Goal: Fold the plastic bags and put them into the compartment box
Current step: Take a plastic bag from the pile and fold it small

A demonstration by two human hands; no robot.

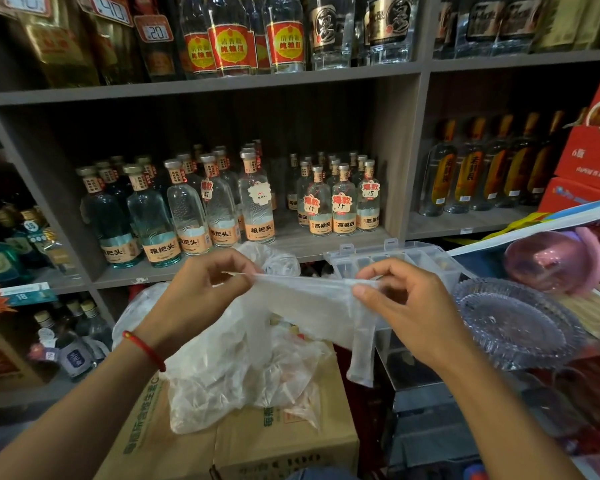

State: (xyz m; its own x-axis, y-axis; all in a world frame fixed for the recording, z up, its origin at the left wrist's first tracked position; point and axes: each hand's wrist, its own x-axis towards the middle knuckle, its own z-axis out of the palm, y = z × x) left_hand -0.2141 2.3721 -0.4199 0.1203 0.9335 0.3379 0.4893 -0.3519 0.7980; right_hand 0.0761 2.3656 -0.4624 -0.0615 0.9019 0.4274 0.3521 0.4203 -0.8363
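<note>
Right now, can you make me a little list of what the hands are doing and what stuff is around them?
left hand: pinches one end of the plastic bag
right hand: pinches the other end
plastic bag: stretched between both hands, a handle hanging down
bag pile: loose on the cardboard box
compartment box: clear, lid open, behind the right hand
glass dish: right of the hands
shelves: full of bottles

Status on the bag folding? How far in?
Early. Nothing folded is visible in the compartment box; its cells look empty, though partly hidden. In hand: left hand and right hand pinch one plastic bag stretched between them, partly folded. Left: the loose pile of bags on the carton.
</note>
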